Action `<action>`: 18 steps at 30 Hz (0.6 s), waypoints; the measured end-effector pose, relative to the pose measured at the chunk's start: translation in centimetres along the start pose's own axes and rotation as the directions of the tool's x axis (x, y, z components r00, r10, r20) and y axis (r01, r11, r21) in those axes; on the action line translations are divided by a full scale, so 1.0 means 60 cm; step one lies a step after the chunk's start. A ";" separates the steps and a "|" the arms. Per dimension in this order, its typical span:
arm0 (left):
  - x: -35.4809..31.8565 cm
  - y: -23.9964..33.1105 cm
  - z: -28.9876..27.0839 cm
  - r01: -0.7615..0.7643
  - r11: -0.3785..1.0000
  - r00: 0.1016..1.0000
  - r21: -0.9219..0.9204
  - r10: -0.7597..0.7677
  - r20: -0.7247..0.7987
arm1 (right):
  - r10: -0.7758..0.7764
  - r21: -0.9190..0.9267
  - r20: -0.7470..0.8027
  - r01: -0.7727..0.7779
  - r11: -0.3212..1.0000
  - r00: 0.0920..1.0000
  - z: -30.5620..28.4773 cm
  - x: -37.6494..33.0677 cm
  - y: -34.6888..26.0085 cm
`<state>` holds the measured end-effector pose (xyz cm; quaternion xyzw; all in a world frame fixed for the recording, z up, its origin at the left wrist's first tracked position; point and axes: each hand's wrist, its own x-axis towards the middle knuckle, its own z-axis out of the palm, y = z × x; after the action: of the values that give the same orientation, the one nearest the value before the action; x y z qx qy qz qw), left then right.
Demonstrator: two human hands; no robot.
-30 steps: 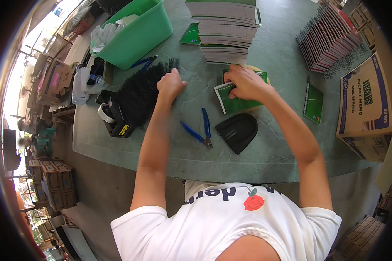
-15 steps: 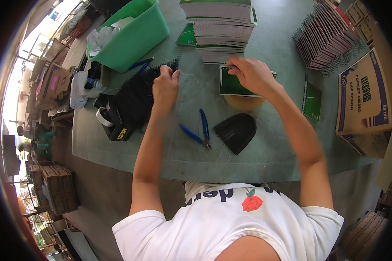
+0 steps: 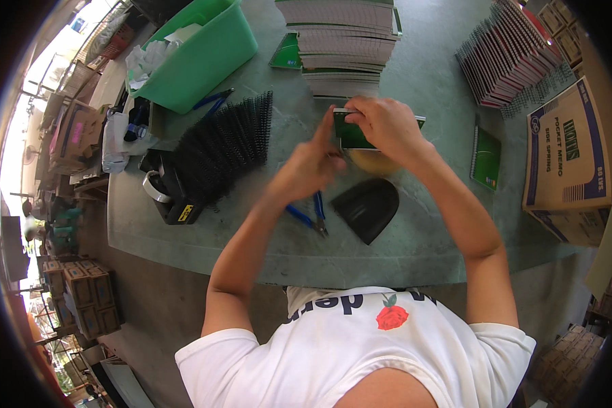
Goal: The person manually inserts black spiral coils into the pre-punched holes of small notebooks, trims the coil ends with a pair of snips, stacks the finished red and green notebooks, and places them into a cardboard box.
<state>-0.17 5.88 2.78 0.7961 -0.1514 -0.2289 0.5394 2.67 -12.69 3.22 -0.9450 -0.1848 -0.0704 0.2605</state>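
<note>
My right hand (image 3: 391,128) is closed on a green-covered memo pad (image 3: 355,138), holding it up with its pale edge away from me. Beside the pad's left end is my left hand (image 3: 309,166), its index finger pointing along that side and its thumb lower down. Motion blurs this hand, and whether it holds anything is unclear. A round yellowish thing (image 3: 372,162) shows partly beneath the pad. Toward me lie blue-handled pliers (image 3: 317,216) and a dark, rounded scoop-like piece (image 3: 367,209). Black spiral binding coils (image 3: 228,139) are bunched to the left.
A tape dispenser (image 3: 175,194) adjoins the coils, below a green bin (image 3: 200,64). Stacked pads (image 3: 347,51) stand at the far middle. Spiral-bound pads (image 3: 503,58), a single green pad (image 3: 486,156) and a cardboard box (image 3: 570,163) occupy the table's right side.
My left hand has left the black coils and moved right to the memo pad's left end. My right hand still holds the pad, shifted slightly left, with its far edge more visible.
</note>
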 end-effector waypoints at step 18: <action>0.018 0.009 0.001 -0.140 0.913 0.849 0.384 0.310 -0.427 | -0.175 0.081 -0.079 0.181 0.980 0.981 -0.013 -0.018 0.007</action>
<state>0.74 5.10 3.04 0.8845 -0.1439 0.0705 0.4382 1.83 -13.78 3.44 -0.9092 -0.2620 -0.1191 0.3008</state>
